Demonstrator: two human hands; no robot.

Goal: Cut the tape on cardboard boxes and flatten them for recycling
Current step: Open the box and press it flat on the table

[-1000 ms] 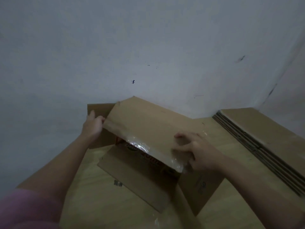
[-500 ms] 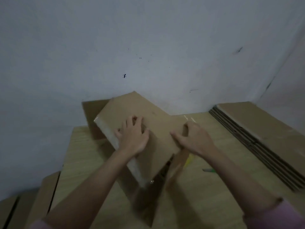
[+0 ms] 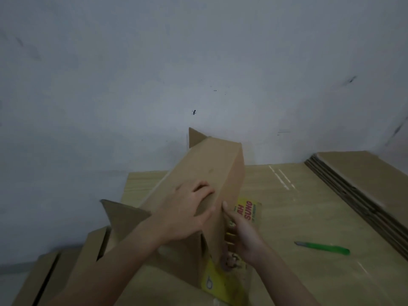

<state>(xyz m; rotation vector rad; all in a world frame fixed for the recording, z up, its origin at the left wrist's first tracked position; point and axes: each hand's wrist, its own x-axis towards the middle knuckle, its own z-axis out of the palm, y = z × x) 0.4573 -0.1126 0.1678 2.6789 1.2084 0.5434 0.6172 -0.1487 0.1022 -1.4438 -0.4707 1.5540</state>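
Observation:
A brown cardboard box (image 3: 205,173) is being squeezed into a narrow slanted shape on the wooden table (image 3: 309,217), with loose flaps sticking out at the far end and at the left. Its right side shows yellow print. My left hand (image 3: 187,208) lies on the box's upper face, fingers curled over the top ridge and gripping it. My right hand (image 3: 240,237) presses against the printed right side, thumb up along the ridge. A green cutter knife (image 3: 324,248) lies on the table to the right, apart from both hands.
A stack of flattened cardboard (image 3: 362,184) lies at the table's right, against the wall corner. More flat cardboard pieces (image 3: 50,274) lean low on the left beside the table. A grey wall (image 3: 198,62) stands close behind.
The box has been turned and pressed narrower, its printed side now facing right. Both hands have shifted nearer to me along the ridge. The green cutter has come into full view.

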